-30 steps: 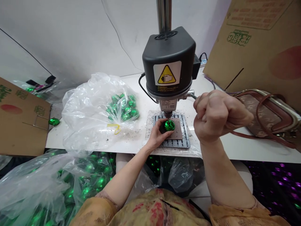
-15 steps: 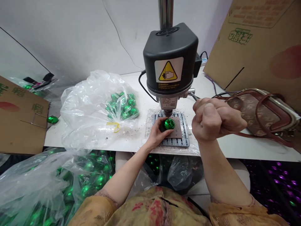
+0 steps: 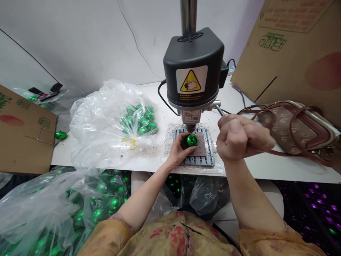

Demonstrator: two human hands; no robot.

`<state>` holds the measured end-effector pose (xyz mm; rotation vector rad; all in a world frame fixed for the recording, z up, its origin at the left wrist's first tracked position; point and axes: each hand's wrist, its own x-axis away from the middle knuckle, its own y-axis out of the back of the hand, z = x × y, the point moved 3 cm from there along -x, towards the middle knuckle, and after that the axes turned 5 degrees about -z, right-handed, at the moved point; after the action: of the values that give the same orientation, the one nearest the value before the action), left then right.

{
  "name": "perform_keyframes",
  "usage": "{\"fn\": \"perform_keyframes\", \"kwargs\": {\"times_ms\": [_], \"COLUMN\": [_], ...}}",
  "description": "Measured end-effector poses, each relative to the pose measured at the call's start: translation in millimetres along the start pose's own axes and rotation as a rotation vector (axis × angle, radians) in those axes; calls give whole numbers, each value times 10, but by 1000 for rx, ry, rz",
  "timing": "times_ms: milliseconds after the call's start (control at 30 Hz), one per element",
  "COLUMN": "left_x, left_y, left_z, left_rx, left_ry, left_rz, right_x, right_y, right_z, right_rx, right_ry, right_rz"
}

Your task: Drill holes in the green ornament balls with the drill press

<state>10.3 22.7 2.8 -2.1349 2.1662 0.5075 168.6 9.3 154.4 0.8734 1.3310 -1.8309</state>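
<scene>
A black bench drill press (image 3: 194,71) with a yellow warning label stands in front of me. Under its chuck (image 3: 190,128), a shiny green ball (image 3: 191,140) rests on a brown board (image 3: 203,145) over the slotted metal base (image 3: 210,158). My left hand (image 3: 179,152) grips this ball between thumb and fingers from the left. To the right, my right hand (image 3: 241,137) is closed in a fist around the drill press's feed lever (image 3: 220,110); the lever's end is hidden inside the fist. Whether the bit touches the ball I cannot tell.
A clear plastic bag (image 3: 98,121) of green balls, tied with yellow, lies left of the press. Another bag (image 3: 53,213) is below the table. Cardboard boxes (image 3: 23,142) flank both sides. A brown handbag (image 3: 301,124) sits at right. Dark shavings surround the base.
My right hand has moved slightly left and down with the feed lever. My left hand keeps its hold on the green ball. The whole view has shifted a little.
</scene>
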Motion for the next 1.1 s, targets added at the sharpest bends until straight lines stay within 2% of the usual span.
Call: {"fn": "perform_keyframes", "kwargs": {"times_ms": [167,333,433,500,567,633,700,767,800,833,867,933,967,1067,1100], "left_x": [100,267,514,776,1089,1396,1627,1739,1742,1707,1629,1358,1185,726,587], "left_y": [-8,89,220,292,333,357,387,449,498,568,667,968,1164,1787,1931], "left_z": [-138,-274,-392,-426,-363,-211,-16,108,119,97,56,-22,-30,114,163], "left_rx": [-154,-346,-408,-420,-480,-670,-887,-952,-908,-827,-732,-561,-492,-237,-200], "left_ry": [-32,-40,-118,-225,-315,-387,-384,-393,-433,-493,-544,-528,-434,72,130], "left_rz": [-128,-291,-329,-221,-11,198,391,499,498,449,351,0,-230,-973,-1066], "right_x": [-347,-514,-545,-563,-573,-572,-561,-548,-542,-535,-530,-522,-520,-525,-528], "right_y": [-261,-370,-375,-380,-382,-379,-371,-362,-359,-357,-353,-347,-345,-340,-337], "right_z": [59,43,-5,-29,-35,-25,-8,3,4,0,-5,-20,-29,-45,-48], "right_rx": [38,9,27,19,29,52,68,55,42,30,22,28,34,24,17], "right_ry": [-206,-263,-271,-270,-279,-297,-313,-316,-321,-331,-341,-379,-404,-418,-406], "right_rz": [-81,-69,-41,-19,-7,-7,-20,-40,-52,-62,-78,-102,-109,-114,-116]}}
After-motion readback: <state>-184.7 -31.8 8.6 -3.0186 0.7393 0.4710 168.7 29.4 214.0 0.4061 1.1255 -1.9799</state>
